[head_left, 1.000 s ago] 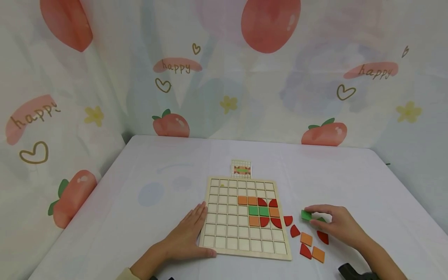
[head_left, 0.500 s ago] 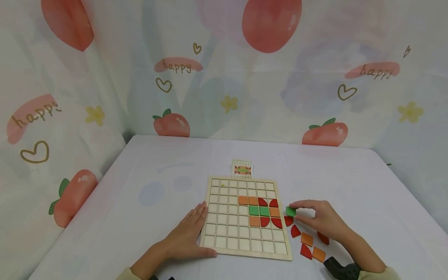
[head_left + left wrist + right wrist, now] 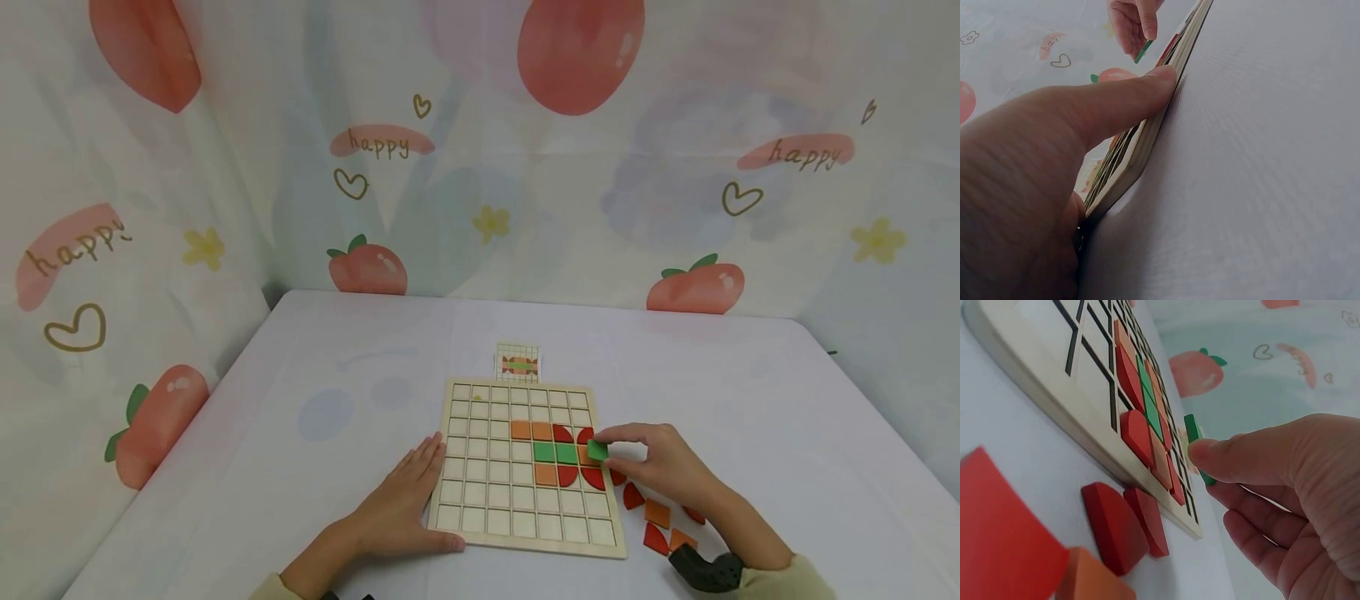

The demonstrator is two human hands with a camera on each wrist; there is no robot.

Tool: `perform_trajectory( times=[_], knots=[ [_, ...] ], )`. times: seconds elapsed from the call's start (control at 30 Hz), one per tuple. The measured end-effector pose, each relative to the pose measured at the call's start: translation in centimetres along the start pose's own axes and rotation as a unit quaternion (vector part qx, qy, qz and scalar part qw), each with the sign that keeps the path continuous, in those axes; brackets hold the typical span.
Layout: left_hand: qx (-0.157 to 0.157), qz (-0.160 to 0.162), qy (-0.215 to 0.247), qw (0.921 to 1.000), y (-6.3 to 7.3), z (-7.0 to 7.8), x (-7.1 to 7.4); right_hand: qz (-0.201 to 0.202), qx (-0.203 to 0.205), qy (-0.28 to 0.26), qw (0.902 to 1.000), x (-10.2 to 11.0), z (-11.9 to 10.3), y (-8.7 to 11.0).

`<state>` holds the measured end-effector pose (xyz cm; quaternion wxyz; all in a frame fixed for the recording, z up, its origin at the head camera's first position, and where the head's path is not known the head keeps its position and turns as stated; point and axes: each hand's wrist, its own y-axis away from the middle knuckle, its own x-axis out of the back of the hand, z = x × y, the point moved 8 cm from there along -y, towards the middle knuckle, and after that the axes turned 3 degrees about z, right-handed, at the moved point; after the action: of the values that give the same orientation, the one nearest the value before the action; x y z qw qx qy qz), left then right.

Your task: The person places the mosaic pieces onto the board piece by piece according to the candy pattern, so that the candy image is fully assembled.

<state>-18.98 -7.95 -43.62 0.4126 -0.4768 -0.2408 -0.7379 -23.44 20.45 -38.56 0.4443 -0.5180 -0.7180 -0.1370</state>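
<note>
My right hand pinches a green square tile between thumb and fingertips, over the right edge of the wooden grid board. In the right wrist view the green tile stands on edge between the fingers, above the board. My left hand rests at the board's front left corner, fingers straight along the left side and thumb on the front edge. Set in the grid are two green tiles, several orange squares and red quarter-round pieces. The held tile partly covers an orange one at the right border.
Loose red quarter-round pieces and orange squares lie right of the board, partly below my right forearm. Behind the board stands a small pattern card with a coloured grid design. A printed cloth backdrop rises beyond the white table.
My right hand has moved left with the green tile, from beside the loose pieces to over the board's right edge. The left hand and board have stayed in place.
</note>
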Motion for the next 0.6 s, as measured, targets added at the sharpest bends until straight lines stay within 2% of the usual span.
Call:
perform_trajectory(
  times=[0.4, 0.6],
  knots=[
    [0.0, -0.001, 0.0, 1.0, -0.1, -0.1, -0.1, -0.032, 0.015, -0.042, 0.9985, -1.1, -1.1, -1.3],
    [-0.003, 0.002, 0.003, 1.0, 0.0, 0.1, 0.0, -0.036, 0.013, -0.039, 0.9985, -1.9, -1.3, -2.0]
  ],
)
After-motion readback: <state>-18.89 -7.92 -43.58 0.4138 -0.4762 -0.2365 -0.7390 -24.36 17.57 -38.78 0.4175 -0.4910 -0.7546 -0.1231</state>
